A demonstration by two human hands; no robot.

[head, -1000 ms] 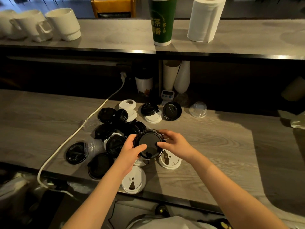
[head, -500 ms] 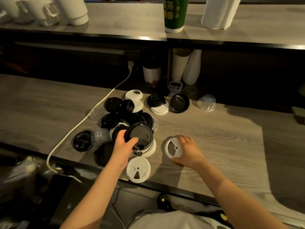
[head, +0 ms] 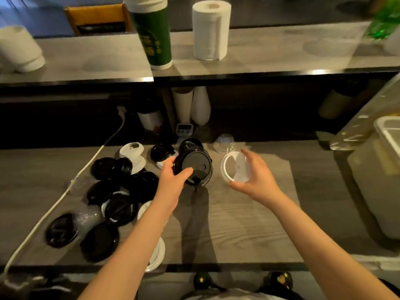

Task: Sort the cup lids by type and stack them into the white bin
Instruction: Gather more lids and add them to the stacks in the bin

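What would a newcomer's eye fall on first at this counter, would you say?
The two hands above mid-counter: the left hand grips a black lid, the right hand holds a white lid beside it. Left of them, a jumble of black and white lids sprawls on the wooden counter.

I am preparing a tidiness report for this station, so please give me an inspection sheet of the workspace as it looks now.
Surface: wood-grain counter, no spill seen.
Job's things: black lids and white lids heaped at left; clear dome lid at the back; white bin at far right, contents hidden.
Clutter: small timer at the back of the counter.
Hands: left hand grips a black lid; right hand holds a white lid.
Cables: white cable runs along the heap's left side.
Surroundings: upper shelf with green cup, paper roll, white mugs.
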